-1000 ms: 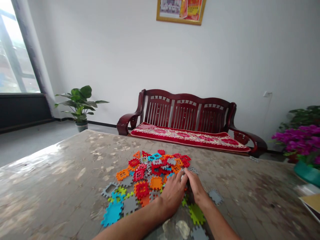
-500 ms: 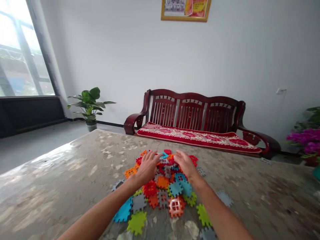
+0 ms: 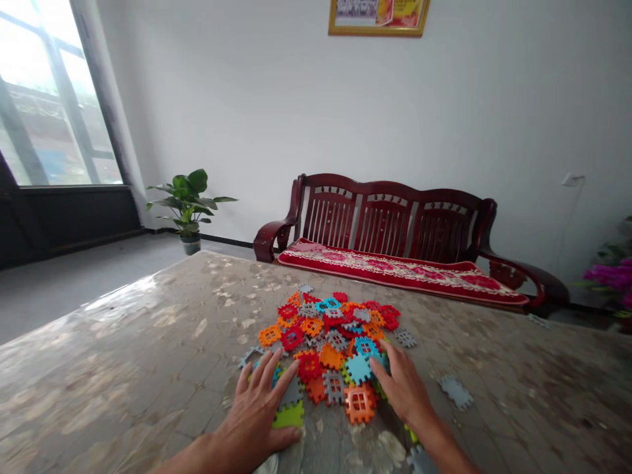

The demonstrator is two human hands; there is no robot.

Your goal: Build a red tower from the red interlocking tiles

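Observation:
A heap of plastic interlocking building tiles (image 3: 331, 356), in red, orange, blue, grey and green, lies on the table before me. Some tiles have window cut-outs. My left hand (image 3: 261, 401) is spread at the heap's near left edge, over a grey tile (image 3: 292, 393) and a green tile (image 3: 289, 415), which it partly hides. At the right side, my right hand (image 3: 402, 382) has its fingers apart, with the thumb by a light blue tile (image 3: 358, 368). An orange window tile (image 3: 360, 403) lies between the hands.
The table has a patterned, glossy cover (image 3: 148, 355). A loose grey tile (image 3: 456, 392) lies to the right, another grey tile (image 3: 538, 320) near the far edge. Beyond stand a wooden bench (image 3: 385, 217) with a red cushion and a potted plant (image 3: 185, 204).
Both hands have drawn back from the far part of the heap toward me, the left one also outward. More of the heap's far tiles now show. The view has shifted slightly left.

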